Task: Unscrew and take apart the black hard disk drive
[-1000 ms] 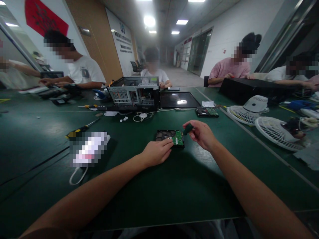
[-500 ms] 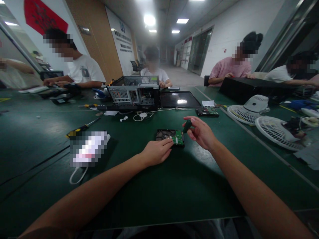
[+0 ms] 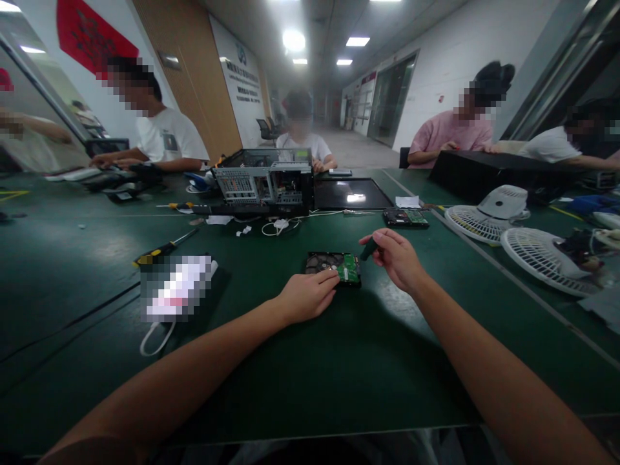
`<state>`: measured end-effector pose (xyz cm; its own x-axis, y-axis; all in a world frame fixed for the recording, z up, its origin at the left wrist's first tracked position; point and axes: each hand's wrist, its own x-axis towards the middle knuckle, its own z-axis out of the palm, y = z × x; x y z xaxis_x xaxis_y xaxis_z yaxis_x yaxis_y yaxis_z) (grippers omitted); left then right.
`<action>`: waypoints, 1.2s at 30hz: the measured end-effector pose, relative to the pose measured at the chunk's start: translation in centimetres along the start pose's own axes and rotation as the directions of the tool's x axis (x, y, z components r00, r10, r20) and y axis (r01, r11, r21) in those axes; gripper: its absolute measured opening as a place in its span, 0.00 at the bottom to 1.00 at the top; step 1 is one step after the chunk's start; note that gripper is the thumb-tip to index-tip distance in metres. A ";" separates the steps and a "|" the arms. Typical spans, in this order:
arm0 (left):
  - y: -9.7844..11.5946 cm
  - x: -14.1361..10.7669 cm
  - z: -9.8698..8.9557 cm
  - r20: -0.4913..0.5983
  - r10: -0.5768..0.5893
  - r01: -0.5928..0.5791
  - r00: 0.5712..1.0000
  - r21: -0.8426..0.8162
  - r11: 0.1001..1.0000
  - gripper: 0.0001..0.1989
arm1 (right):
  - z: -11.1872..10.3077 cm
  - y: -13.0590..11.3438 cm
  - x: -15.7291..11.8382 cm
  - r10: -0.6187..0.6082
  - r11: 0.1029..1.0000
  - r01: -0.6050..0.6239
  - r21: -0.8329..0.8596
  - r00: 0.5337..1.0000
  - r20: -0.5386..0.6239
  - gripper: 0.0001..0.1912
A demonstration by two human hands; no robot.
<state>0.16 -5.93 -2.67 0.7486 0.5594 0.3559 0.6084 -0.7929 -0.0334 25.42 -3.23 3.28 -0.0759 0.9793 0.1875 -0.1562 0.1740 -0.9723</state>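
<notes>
Green bench (image 3: 290, 387) spreads below left hand (image 3: 307, 299) and right hand (image 3: 398, 258). Centrally lies the hard drive (image 3: 334, 261), touched by the left hand's fingers, whose grip I cannot tell; the right hand's fingers pinch a small dark object (image 3: 369, 249) beside it.

2 HDDs (image 3: 347, 264), 2 ylw-blk scrwdrvrs (image 3: 157, 254), 2 wht fan grilles (image 3: 523, 253), 1 open PC case (image 3: 239, 185), 1 flat blk panel (image 3: 339, 194)

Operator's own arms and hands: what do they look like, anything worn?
Left hand and right hand: bare, no gloves, rings, watches or bands visible. Left forearm and right forearm: also bare, no sleeves, cables or markings discernible.
</notes>
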 end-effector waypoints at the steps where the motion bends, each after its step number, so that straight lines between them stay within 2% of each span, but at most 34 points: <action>1: 0.0 0.0 0.0 0.002 0.000 0.000 1.000 0.002 1.000 0.20 | 0.0 -0.1 -0.1 0.008 1.000 -0.008 0.008 1.000 0.008 0.11; 4: 0.0 0.0 0.0 0.003 0.001 -0.001 1.000 0.006 1.000 0.21 | 0.1 -0.2 -0.2 0.015 1.000 -0.015 0.002 0.999 0.049 0.09; 10: 0.0 0.0 0.0 -0.009 0.002 -0.002 1.000 -0.004 1.000 0.20 | 0.0 -0.3 -0.4 0.017 0.996 -0.001 -0.086 0.981 0.192 0.13; 14: 0.0 0.0 0.0 -0.013 0.009 -0.009 1.000 0.000 1.000 0.20 | -0.1 -0.3 -0.5 0.039 0.995 -0.017 -0.101 0.974 0.222 0.13; 27: 0.0 0.0 0.1 -0.019 0.006 -0.006 1.000 0.010 1.000 0.20 | 0.3 -0.7 -0.8 0.117 0.992 -0.104 -0.074 0.973 0.200 0.18; 36: 0.0 0.0 -0.1 -0.001 0.013 -0.013 1.000 0.003 1.000 0.20 | 0.0 -0.3 -0.5 0.111 0.992 -0.118 0.035 0.981 0.162 0.22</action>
<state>0.18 -5.97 -2.58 0.7560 0.5490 0.3564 0.5995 -0.7994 -0.0403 25.52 -3.73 3.51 -0.2509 0.9629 0.0990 -0.1804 0.0539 -0.9821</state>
